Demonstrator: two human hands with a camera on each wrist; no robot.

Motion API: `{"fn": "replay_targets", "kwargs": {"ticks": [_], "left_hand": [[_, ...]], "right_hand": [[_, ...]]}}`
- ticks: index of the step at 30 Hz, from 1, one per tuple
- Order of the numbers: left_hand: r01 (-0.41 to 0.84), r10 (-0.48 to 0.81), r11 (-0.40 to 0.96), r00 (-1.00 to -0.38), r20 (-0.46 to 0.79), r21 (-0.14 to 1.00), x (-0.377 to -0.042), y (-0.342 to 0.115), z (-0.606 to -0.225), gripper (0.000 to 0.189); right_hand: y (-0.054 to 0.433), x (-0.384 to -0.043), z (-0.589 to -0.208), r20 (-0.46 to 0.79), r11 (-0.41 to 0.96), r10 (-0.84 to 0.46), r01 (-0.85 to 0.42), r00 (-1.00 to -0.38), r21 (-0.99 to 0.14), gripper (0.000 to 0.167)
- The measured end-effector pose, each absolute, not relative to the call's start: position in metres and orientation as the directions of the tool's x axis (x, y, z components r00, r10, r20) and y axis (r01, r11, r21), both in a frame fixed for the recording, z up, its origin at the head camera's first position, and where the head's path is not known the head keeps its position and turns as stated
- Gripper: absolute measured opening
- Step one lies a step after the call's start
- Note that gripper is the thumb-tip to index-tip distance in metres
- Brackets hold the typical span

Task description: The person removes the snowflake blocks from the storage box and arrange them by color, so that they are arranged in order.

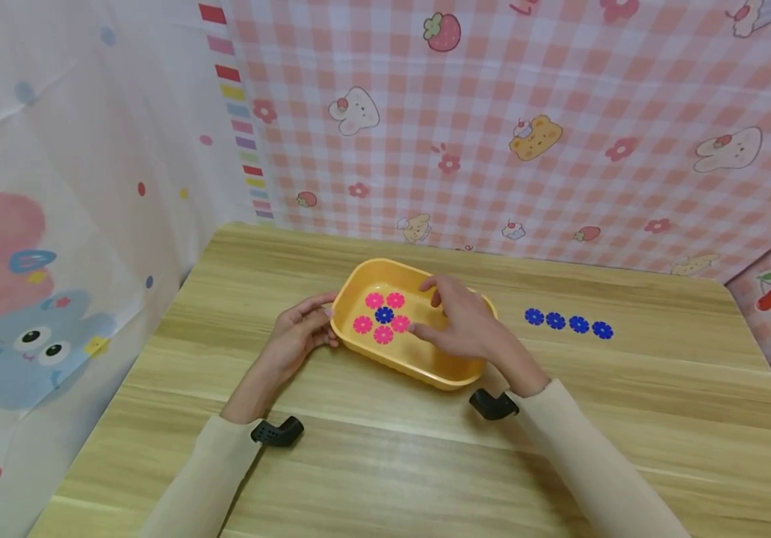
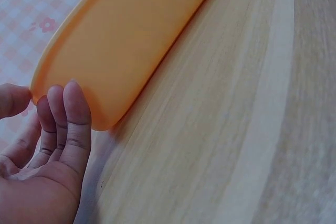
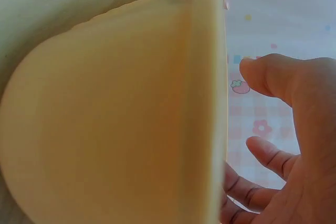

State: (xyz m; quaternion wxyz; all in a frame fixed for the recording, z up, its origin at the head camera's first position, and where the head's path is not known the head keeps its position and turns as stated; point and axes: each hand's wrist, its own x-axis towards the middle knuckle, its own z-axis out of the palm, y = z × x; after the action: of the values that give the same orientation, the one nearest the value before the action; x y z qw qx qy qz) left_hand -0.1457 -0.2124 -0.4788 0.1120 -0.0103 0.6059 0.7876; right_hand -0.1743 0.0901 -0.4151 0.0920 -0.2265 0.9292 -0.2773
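A yellow plastic basin [image 1: 439, 381] stands on the wooden table. My left hand [image 1: 294, 336] holds it by its left end. In the left wrist view the thumb meets the rim, and the fingers [image 2: 77, 106] lie along the outer wall. Inside, several pink snowflake discs [image 1: 362, 324] surround one blue snowflake disc [image 1: 384, 314]. Over the basin's right half is my right hand [image 1: 462, 317], thumb and fingers spread apart, holding nothing that shows. Its thumb tip is close to the rightmost pink disc. The wall of the basin fills much of the right wrist view.
Several blue snowflake discs [image 1: 556, 320] lie in a slanting row on the table [image 1: 385, 456], right of the basin. Behind rises a pink checked cloth [image 1: 399, 164], and a white printed cloth [image 1: 137, 119] hangs at the left. Each wrist wears a black device [image 1: 278, 432].
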Motion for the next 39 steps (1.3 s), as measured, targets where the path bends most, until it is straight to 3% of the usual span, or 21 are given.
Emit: {"fn": "replay_targets", "kwargs": {"ticks": [11,18,25,39], "left_hand": [[-0.196,0.163,-0.239,-0.973,-0.16,0.951,-0.145,-0.211,-0.479,0.045],[-0.18,0.168,-0.238,-0.976,-0.142,0.954,-0.145,-0.211,-0.476,0.044],[-0.175,0.167,-0.248,-0.976,-0.136,0.953,-0.146,-0.212,-0.476,0.044],[-0.183,0.17,-0.258,-0.975,-0.142,0.949,-0.146,-0.211,-0.477,0.045]], "right_hand": [[0.081,-0.189,-0.417,-0.116,0.717,-0.581,-0.439,-0.806,-0.541,0.061],[0.077,-0.196,-0.415,-0.202,0.739,-0.58,-0.405,-0.789,-0.539,0.059],[0.073,-0.204,-0.402,-0.179,0.706,-0.635,-0.471,-0.751,-0.529,0.06],[0.056,-0.231,-0.41,-0.266,0.649,-0.71,-0.458,-0.652,-0.608,0.054]]}}
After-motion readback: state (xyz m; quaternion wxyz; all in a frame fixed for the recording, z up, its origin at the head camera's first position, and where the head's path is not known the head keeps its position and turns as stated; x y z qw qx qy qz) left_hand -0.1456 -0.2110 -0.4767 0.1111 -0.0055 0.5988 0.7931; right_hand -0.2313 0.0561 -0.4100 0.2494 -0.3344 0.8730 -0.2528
